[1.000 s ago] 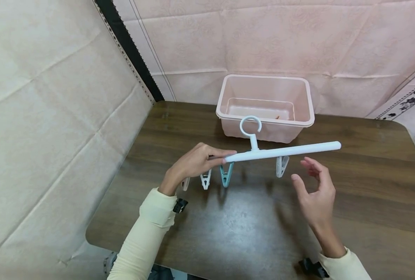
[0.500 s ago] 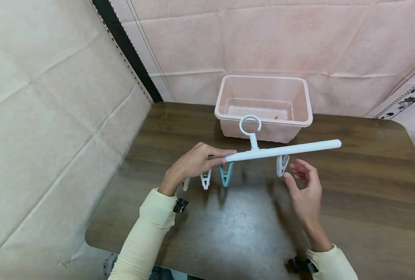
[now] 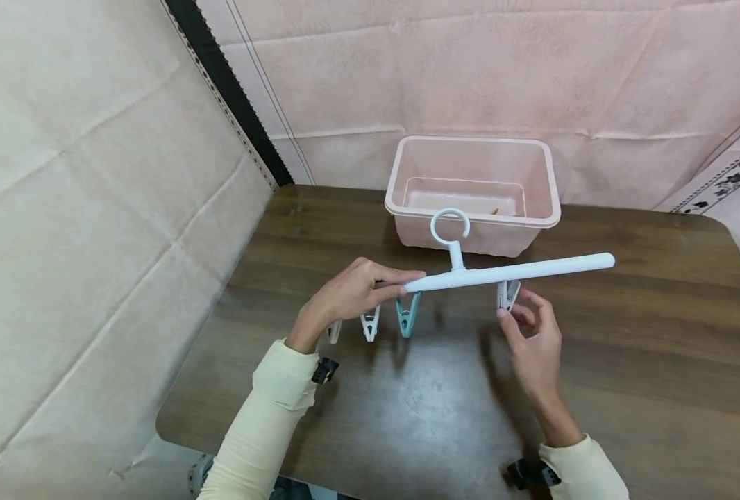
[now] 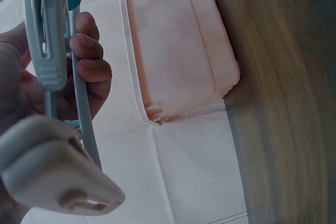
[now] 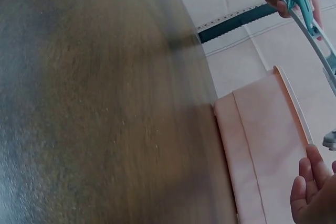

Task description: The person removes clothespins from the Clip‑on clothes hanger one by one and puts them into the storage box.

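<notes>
A pale blue clip hanger (image 3: 532,269) is held over the table by my left hand (image 3: 354,293), which grips the left part of its bar between thumb and fingers. From the bar hang a teal clip (image 3: 407,316), a white clip (image 3: 370,324) and a cream clip (image 4: 68,174) near the left hand. Right of the hook (image 3: 450,226) hangs a grey clip (image 3: 506,294). My right hand (image 3: 537,354) pinches this clip, thumb at its lower end and index finger along its right side. The right wrist view shows only the clip's tip at the image edge.
Behind the hanger, a pink plastic basin (image 3: 535,222) stands at the back of the brown wooden table (image 3: 657,333). A small orange-brown bit (image 3: 495,211) lies inside it. Pale cloth (image 3: 595,69) hangs along the back and left sides.
My right hand has moved left to the grey clip and now closes its thumb and index finger on it. The left hand and hanger have stayed nearly still.
</notes>
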Demonstrator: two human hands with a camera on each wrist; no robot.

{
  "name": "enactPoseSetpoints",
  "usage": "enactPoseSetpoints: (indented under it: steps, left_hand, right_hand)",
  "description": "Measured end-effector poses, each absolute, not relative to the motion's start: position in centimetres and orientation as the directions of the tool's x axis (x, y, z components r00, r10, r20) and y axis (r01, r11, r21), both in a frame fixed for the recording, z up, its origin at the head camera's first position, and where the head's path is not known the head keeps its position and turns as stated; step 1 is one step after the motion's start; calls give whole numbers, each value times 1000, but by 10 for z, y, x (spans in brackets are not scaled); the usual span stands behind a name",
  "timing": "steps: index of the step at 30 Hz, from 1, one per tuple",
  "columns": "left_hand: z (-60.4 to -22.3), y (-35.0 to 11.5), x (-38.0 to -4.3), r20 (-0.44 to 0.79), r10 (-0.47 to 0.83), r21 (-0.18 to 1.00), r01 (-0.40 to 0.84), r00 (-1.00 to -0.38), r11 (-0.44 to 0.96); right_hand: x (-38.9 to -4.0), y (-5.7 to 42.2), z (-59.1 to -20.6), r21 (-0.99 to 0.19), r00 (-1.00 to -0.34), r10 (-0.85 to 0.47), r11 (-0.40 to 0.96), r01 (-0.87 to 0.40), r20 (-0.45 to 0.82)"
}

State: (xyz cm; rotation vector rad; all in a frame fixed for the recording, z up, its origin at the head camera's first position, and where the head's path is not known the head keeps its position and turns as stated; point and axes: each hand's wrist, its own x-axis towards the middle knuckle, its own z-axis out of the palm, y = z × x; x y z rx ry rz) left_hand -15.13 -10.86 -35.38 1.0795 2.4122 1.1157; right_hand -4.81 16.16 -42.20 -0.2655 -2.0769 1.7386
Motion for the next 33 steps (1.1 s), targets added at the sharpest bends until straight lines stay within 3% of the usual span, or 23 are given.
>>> enactPoseSetpoints:
  steps: [5, 14, 33]
  left_hand:
    - [-356, -108, -152, 58, 728, 739, 519, -683, 428]
    - [-360, -108, -149, 51, 724, 739, 514, -687, 436]
    - [-361, -101, -149, 42, 735, 742, 513, -677, 431]
  right_hand:
    - [-51, 170, -433, -984, -901, 409, 157, -87, 145]
    - [-46, 177, -434, -977, -885, 448, 209, -37, 129]
    - [-49, 186, -427, -972, -882, 420, 178, -151, 214]
